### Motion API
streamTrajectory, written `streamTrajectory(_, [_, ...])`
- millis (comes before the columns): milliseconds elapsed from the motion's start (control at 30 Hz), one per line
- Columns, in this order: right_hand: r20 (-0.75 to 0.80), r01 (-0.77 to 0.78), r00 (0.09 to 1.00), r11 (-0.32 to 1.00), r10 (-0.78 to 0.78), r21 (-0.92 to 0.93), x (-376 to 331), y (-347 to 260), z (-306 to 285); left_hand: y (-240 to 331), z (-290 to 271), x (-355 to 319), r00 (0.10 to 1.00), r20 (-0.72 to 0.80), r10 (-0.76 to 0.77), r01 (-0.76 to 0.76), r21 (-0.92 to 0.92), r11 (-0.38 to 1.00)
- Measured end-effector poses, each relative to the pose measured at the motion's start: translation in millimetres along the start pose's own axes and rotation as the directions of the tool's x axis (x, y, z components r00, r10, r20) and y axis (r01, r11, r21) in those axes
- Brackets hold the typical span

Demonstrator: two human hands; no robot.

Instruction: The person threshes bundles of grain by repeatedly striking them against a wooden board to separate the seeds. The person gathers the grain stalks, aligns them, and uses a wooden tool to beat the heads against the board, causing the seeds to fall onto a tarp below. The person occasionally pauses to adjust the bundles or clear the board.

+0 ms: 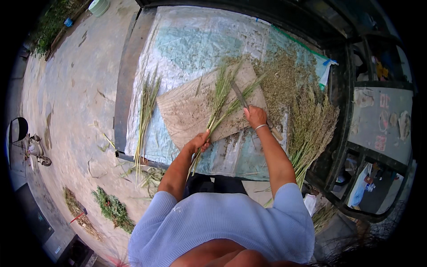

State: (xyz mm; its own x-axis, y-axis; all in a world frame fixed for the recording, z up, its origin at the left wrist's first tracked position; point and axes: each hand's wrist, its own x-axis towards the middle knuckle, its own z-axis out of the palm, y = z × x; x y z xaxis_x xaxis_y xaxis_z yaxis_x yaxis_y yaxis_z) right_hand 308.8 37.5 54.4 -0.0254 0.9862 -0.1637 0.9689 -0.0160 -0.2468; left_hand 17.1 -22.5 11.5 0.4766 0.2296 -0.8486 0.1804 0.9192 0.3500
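Observation:
My left hand [199, 142] grips a thin bundle of green stalks [219, 104] near their lower ends; their seed heads lie across a worn wooden board [183, 109]. My right hand [255, 116], with a bracelet at the wrist, is closed on the handle of a long knife [239, 95] whose blade rests over the stalks' upper part. The board lies on a pale plastic sheet [191, 44] spread over a flat bed.
A heap of loose seed chaff [280, 80] lies beyond the board. More seed-headed stalks [311, 131] are stacked at the right, stripped stalks [144, 115] at the left. Plant bundles [111, 209] lie on the paved ground, a dark metal frame [342, 147] stands right.

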Motion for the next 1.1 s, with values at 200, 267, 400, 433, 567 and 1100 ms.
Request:
streamTrajectory(200, [0.037, 0.429, 0.9, 0.896, -0.435, 0.113, -41, -39, -9, -9, -6, 3, 0.996, -0.075, 0.043, -0.04, 0.049, 0.998])
streamTrajectory(267, [0.164, 0.43, 0.882, 0.896, -0.443, 0.111, -38, -32, 0, -7, -2, -2, 0.996, -0.085, 0.024, -0.019, 0.06, 0.998])
streamTrajectory(400, [0.037, 0.09, 0.995, 0.995, -0.092, 0.048, -5, -23, 6, -5, -4, -5, 0.997, -0.073, 0.019, -0.015, 0.055, 0.998])
streamTrajectory(433, [0.006, 0.111, 0.994, 0.992, -0.112, 0.055, -3, -26, 2, -2, -7, -2, 0.998, -0.058, 0.036, -0.033, 0.055, 0.998])
streamTrajectory(567, [-0.031, 0.412, 0.911, 0.906, -0.411, 0.097, -24, -39, -11, -3, -8, -1, 0.996, -0.079, 0.04, -0.037, 0.039, 0.999])
streamTrajectory(1100, [0.137, 0.24, 0.958, 0.967, -0.251, 0.087, -27, -19, -3, -13, 16, 1, 0.936, -0.313, 0.16, -0.118, 0.147, 0.982])
